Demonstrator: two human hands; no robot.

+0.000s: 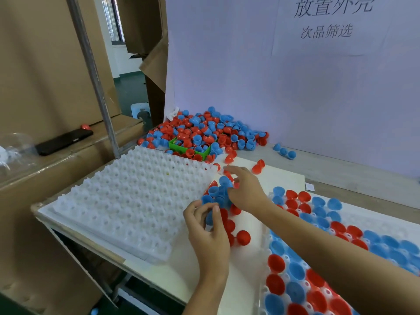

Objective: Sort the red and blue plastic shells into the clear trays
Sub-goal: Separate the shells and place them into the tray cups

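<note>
A small heap of red and blue shells (221,196) lies between two clear trays. My left hand (208,230) pinches a blue shell (209,218) at the heap's near side. My right hand (244,189) reaches into the heap from the right, fingers curled over blue shells; what it grips is hidden. The left clear tray (127,201) shows bare cone-shaped pegs. The right clear tray (368,221) carries several red and blue shells dome-up, partly under my right forearm. A big pile of mixed shells (204,130) sits at the back against the white board.
A green box (176,144) is half buried in the big pile. A black phone (64,139) lies on cardboard boxes at the left, behind a metal post (95,78). Three blue shells (284,151) lie apart at the back right. The table's front-left edge drops off near the left tray.
</note>
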